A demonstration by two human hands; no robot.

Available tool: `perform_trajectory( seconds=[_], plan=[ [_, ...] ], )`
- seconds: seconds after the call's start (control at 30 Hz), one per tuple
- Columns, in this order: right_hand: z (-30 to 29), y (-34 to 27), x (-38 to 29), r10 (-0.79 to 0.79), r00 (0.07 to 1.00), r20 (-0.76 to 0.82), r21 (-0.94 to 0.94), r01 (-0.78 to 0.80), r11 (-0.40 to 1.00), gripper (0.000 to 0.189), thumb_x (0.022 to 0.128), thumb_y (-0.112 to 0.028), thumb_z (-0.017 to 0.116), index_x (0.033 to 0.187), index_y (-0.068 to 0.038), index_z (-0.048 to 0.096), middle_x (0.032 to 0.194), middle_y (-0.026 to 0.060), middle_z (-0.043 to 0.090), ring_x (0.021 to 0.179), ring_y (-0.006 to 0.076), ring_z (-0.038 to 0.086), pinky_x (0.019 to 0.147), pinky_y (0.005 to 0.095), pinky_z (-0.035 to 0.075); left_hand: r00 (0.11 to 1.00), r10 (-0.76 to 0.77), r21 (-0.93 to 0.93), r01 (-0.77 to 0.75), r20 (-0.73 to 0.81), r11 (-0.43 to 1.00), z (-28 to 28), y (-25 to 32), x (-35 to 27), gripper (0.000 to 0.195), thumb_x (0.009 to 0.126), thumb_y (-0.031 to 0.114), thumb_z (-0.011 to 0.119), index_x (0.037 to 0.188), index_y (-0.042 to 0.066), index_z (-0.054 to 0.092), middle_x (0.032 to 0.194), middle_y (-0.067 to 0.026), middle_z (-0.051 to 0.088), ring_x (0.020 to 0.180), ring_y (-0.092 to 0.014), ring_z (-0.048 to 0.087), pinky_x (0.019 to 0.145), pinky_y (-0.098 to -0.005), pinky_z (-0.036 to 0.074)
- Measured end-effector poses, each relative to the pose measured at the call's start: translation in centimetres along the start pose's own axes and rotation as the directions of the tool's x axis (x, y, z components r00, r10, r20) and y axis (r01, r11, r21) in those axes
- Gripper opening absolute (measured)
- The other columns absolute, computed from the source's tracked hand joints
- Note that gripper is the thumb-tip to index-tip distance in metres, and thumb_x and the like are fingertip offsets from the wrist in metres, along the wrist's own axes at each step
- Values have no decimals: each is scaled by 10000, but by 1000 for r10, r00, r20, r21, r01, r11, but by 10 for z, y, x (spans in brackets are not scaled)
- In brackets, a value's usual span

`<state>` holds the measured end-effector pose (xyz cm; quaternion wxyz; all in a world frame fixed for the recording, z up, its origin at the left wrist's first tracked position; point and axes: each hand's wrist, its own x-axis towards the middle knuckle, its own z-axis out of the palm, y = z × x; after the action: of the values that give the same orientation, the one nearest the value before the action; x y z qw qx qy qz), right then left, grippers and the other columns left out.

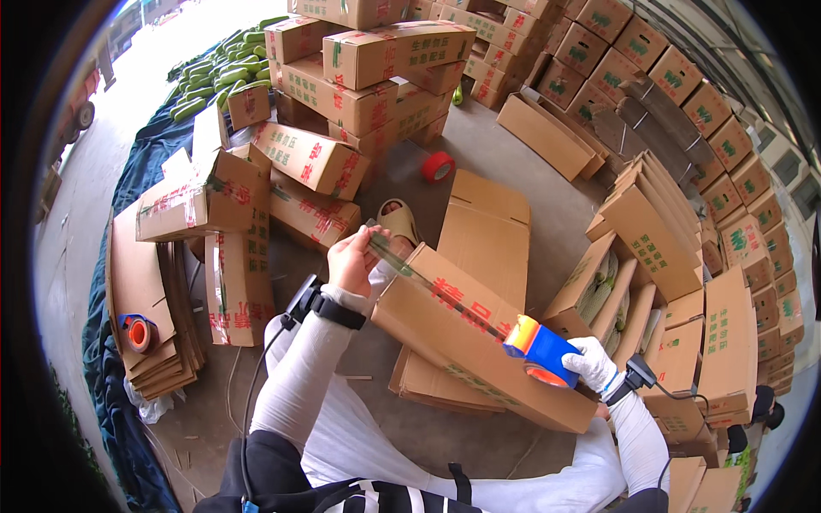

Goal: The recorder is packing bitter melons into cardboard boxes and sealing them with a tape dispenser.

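Observation:
A long cardboard box [462, 340] with red and green print lies before me, slanting down to the right. My right hand [590, 364], in a white glove, is closed around a blue and orange tape dispenser [542, 353] over the box's right part. A strip of clear packing tape [442, 290] runs from the dispenser along the box's top to my left hand [353, 260]. That bare hand pinches the tape's free end just beyond the box's left end. Flattened cardboard [485, 237] lies behind the box, and more sheets [442, 388] lie beneath it.
Taped boxes [314, 157] are piled ahead and left. A red tape roll [439, 167] rests on the floor. A second dispenser [139, 333] sits on flat cardboard at left. Open boxes holding netted green produce [600, 288] stand at right. Long green vegetables [221, 74] lie on a dark sheet.

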<state>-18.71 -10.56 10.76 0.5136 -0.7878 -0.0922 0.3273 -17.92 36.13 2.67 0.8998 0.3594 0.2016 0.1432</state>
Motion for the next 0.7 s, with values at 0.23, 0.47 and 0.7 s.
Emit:
perform_trajectory(
  seconds=[0.23,0.47,0.7],
  plan=[
    [31,-23,16,45,999,-4,81,-45,996,452,847,-342,768,1027,66,698,899,109,725,790,148,674,698,295,547,978,-75,282,130,-197,950,-79,-85,47,265,997,243,591,953,-2,684,857,-55,706,714,-164,678,644,-314,550],
    [28,-15,17,54,996,-77,46,-51,998,425,841,-340,778,1009,42,698,888,73,707,786,117,636,724,289,528,892,-452,650,331,22,684,-93,-111,69,425,982,308,623,1249,-22,642,1133,-154,704,934,-186,691,784,-294,548],
    [32,-36,13,117,993,31,17,-117,993,404,889,-356,730,1033,20,708,915,82,740,752,115,665,669,274,540,786,97,781,-617,610,96,34,-41,3,651,954,265,594,1483,-22,345,1473,-243,446,1390,-386,401,1145,-448,328]
  ],
)
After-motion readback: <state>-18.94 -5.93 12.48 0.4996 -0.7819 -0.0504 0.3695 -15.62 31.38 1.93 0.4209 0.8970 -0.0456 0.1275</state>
